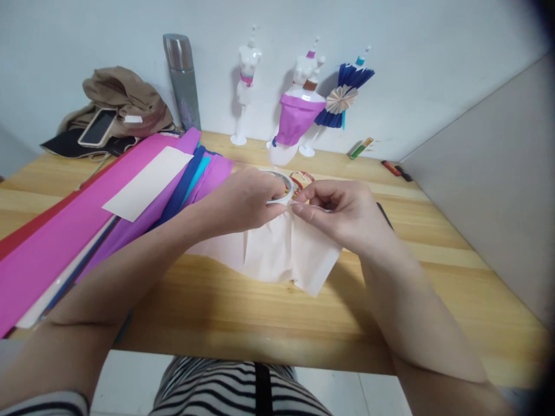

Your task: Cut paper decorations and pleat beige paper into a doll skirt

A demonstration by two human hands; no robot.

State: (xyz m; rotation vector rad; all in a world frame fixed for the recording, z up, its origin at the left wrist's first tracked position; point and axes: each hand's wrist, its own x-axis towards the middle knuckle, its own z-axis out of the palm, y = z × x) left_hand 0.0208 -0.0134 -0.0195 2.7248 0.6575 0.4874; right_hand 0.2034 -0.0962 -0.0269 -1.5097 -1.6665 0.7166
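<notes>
My left hand is closed around a white-rimmed roll of tape, its fingers partly inside the ring. Close beside it, my right hand pinches the top edge of a pale sheet of paper between thumb and fingers. A thin white strip runs along that edge at the fingertips; whether it is tape cannot be made out. The sheet hangs in loose folds toward the table. Just behind the hands lies a round red-and-yellow item, partly hidden.
Rolls of pink crepe paper and a cream card lie left. White mannequin stands, one in a purple paper dress, line the wall. A flask, brown cloth, phone and green item stand behind.
</notes>
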